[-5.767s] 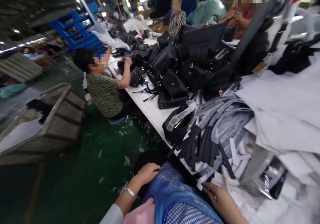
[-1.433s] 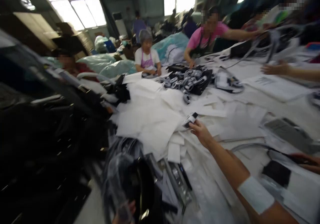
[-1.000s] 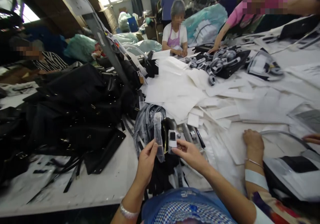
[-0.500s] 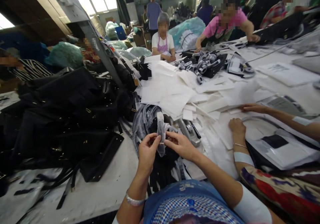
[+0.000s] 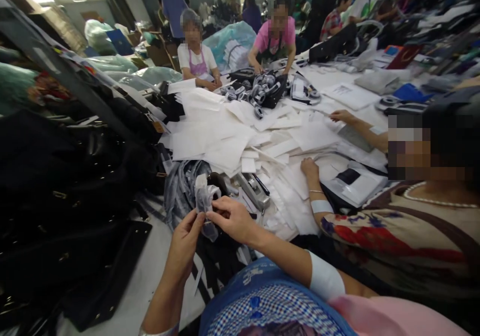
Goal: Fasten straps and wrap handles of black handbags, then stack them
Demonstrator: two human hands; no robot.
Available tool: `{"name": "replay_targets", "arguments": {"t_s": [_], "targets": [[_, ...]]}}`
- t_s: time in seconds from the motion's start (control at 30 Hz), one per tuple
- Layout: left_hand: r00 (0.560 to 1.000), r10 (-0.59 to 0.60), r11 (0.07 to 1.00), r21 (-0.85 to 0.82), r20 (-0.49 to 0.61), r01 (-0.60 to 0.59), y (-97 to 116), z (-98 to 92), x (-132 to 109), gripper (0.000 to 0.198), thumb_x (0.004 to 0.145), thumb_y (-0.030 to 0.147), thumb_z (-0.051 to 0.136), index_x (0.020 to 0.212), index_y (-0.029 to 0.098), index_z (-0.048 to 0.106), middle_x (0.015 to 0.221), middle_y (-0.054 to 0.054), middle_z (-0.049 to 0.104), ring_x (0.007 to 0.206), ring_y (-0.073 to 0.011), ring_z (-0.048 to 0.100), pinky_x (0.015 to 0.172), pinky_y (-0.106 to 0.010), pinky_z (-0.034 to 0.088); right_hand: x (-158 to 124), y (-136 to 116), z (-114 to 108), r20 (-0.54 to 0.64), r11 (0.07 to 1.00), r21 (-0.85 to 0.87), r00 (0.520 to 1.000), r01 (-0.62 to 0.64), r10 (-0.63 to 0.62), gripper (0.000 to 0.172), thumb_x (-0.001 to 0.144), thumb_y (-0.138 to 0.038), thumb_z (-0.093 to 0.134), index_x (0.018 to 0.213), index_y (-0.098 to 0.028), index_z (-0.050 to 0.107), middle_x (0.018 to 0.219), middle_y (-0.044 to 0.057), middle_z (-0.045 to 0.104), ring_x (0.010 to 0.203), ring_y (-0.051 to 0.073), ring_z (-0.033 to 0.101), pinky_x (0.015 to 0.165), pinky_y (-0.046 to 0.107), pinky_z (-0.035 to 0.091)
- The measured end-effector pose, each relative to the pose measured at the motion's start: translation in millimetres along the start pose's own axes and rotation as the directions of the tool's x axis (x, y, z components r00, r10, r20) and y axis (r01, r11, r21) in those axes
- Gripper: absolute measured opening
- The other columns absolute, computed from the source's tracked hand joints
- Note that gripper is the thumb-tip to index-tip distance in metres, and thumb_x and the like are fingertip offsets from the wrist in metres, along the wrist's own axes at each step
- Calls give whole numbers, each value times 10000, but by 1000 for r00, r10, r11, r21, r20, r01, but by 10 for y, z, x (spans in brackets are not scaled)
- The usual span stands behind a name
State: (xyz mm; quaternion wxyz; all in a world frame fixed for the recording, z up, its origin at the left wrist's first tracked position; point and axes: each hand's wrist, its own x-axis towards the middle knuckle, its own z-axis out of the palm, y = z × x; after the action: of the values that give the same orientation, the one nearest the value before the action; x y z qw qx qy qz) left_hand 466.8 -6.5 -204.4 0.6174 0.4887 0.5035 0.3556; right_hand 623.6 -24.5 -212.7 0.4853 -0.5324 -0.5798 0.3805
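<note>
In front of me I hold a strap wrapped in translucent film (image 5: pixel 203 192), its white upper end standing up. My left hand (image 5: pixel 184 241) pinches the film's lower part between thumb and fingertips. From the other side, my right hand (image 5: pixel 235 219) pinches at the same spot, fingertips nearly touching those of the left. Just behind and left of the strap is a heap of film-wrapped straps (image 5: pixel 176 191). A grey metal tape dispenser (image 5: pixel 253 190) stands beyond my right hand. Dark straps (image 5: pixel 215 261) hang or lie below my hands, partly hidden.
Black bags with metal fittings (image 5: pixel 71 211) are piled high at left. White sheets (image 5: pixel 213 133) cover the middle of the table. At right, a co-worker's hand (image 5: pixel 310 170) rests beside a bag with plastic-covered parts (image 5: pixel 347 183). A slanted metal post (image 5: pixel 71 71) rises at left.
My view has swung to the right, bringing more of the neighbouring co-worker in. Both my hands keep their pinch on the wrapped strap. The co-worker's far hand has reached further across the sheets.
</note>
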Motion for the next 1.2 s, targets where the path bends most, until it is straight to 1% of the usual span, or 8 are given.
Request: {"name": "replay_targets", "arguments": {"t_s": [0.1, 0.17, 0.33, 0.47, 0.57, 0.73, 0.87, 1.2], "targets": [[994, 20, 1000, 16, -110, -19, -61, 18, 4, 374, 804, 472, 747, 1062, 202, 730, 1028, -29, 740, 1014, -204, 648, 914, -262, 483, 11, 31, -65, -10, 988, -110, 994, 104, -106, 248, 885, -351, 688, 1042, -165, 739, 939, 56, 668, 775, 139, 612, 729, 245, 487], [986, -30, 997, -71, -161, 18, -77, 14, 25, 381, 745, 458, 805, 1010, 193, 737, 951, -14, 746, 962, -188, 657, 858, -234, 503, -7, 127, -187, -1, 974, -210, 996, 84, -86, 278, 894, -376, 681, 1110, -206, 724, 942, 41, 686, 817, 142, 631, 793, 245, 490], [954, -50, 968, -249, -295, -26, 112, -150, 75, 416, 585, 412, 912, 878, 174, 735, 826, 13, 739, 774, -134, 657, 730, -180, 523, -184, 797, -589, -86, 883, -415, 976, -218, 201, 180, 961, -249, 572, 1029, -196, 730, 967, 54, 736, 883, 165, 671, 842, 280, 499], [945, 64, 990, -96, -319, -99, 268, -267, 14, 378, 678, 399, 865, 965, 188, 739, 879, 0, 756, 813, -152, 675, 755, -199, 533, -291, 1409, -645, -49, 772, -538, 927, -339, 373, 149, 937, -258, 625, 1003, -140, 689, 965, 61, 716, 899, 190, 679, 856, 373, 538], [957, 64, 998, 39, -283, -55, 182, -206, -54, 414, 698, 399, 852, 1030, 180, 736, 938, -29, 771, 841, -170, 694, 759, -210, 538, -221, 1651, -496, -23, 700, -623, 902, -350, 431, 236, 955, -320, 608, 1111, -146, 641, 1129, 74, 665, 1007, 209, 651, 898, 435, 542], [966, -91, 996, -30, -240, 86, -159, -21, -145, 431, 707, 425, 837, 1041, 172, 736, 1016, -67, 769, 958, -218, 704, 846, -277, 548, 31, 1784, -181, 22, 617, -729, 890, -297, 455, 315, 950, -327, 611, 1224, -171, 598, 1272, 99, 599, 1124, 249, 603, 949, 475, 519], [966, -105, 991, -100, -235, 84, -256, -26, -188, 421, 748, 435, 806, 1074, 179, 731, 1037, -70, 762, 976, -219, 701, 862, -297, 555, 160, 1844, -50, 48, 579, -768, 878, -273, 477, 326, 946, -326, 617, 1232, -171, 594, 1292, 105, 585, 1131, 254, 598, 948, 474, 520], [945, -99, 986, -155, -311, 53, -268, -177, -182, 387, 750, 416, 805, 1047, 177, 735, 1057, -71, 761, 1011, -228, 698, 873, -309, 566, 256, 1729, -267, -3, 661, -617, 841, -427, 541, 267, 959, -349, 598, 1158, -173, 625, 1175, 80, 641, 1017, 214, 643, 873, 412, 554]]}}
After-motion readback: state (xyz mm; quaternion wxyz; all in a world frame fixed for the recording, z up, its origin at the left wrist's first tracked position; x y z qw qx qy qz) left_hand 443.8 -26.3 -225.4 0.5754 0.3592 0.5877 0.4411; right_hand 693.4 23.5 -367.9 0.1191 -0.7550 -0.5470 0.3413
